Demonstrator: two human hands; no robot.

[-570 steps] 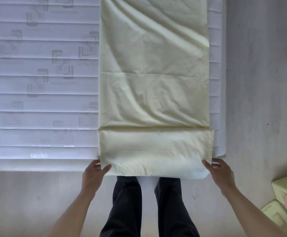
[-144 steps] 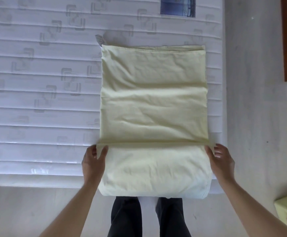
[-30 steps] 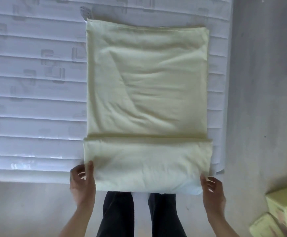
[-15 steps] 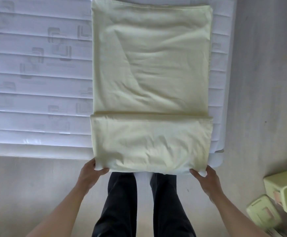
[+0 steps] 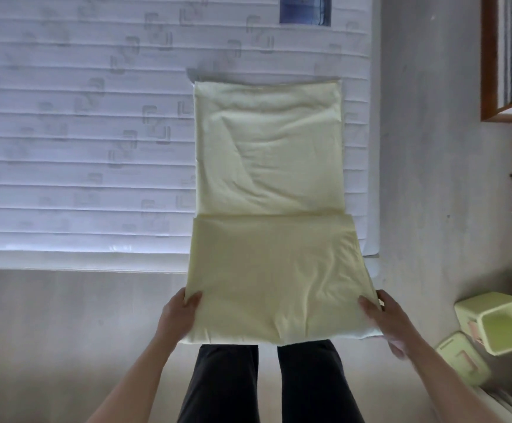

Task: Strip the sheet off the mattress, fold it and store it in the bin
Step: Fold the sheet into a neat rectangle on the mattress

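Sheet [image 5: 268,184] near end now lifted off mattress [image 5: 80,148], corners pinched in both grips: left hand [image 5: 179,312], right hand [image 5: 384,319].

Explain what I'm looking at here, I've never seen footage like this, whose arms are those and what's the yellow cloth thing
This is one picture from a camera worn on a person's head, looking down, so the arms are the wearer's own. No machine is involved. The left hand and right hand each grip a near corner of a pale yellow sheet, partly folded, with its near part lifted and its far part lying on the bare white mattress. The dark legs below are the wearer's. On the floor at right sits a green bin, open, with what looks like its lid beside it.
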